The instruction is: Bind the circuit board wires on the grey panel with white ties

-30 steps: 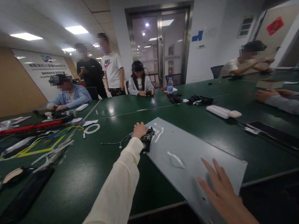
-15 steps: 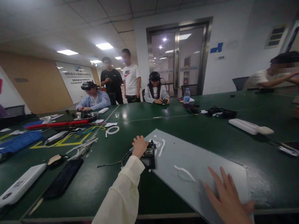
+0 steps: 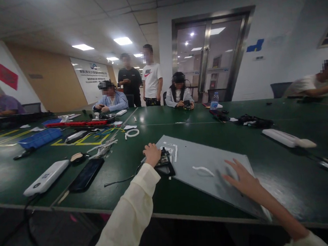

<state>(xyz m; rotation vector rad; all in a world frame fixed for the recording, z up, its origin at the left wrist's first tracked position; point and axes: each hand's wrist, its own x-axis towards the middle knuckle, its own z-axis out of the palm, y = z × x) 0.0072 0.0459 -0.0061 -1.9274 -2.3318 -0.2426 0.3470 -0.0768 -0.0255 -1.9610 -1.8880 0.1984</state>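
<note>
A flat grey panel [image 3: 212,184] lies at an angle on the green table, with white strips on its surface. At its left corner sits a black device [image 3: 166,168] with a cable trailing left. My left hand [image 3: 152,154] rests on the back left part of this device, fingers curled round its edge. My right hand [image 3: 243,179] is over the right part of the panel, fingers spread, holding nothing. A curved white strip [image 3: 203,170] lies on the panel between my hands.
Left on the green table [image 3: 125,203] are a black phone [image 3: 86,175], a white power bank [image 3: 46,178], a blue tray [image 3: 40,139] and a white cable coil [image 3: 132,133]. Another white device [image 3: 280,137] lies right. Several people sit or stand beyond.
The panel's right end has swung away from the table's front edge. My right hand has moved forward with it. The view has shifted, and my left hand stays at the black device.
</note>
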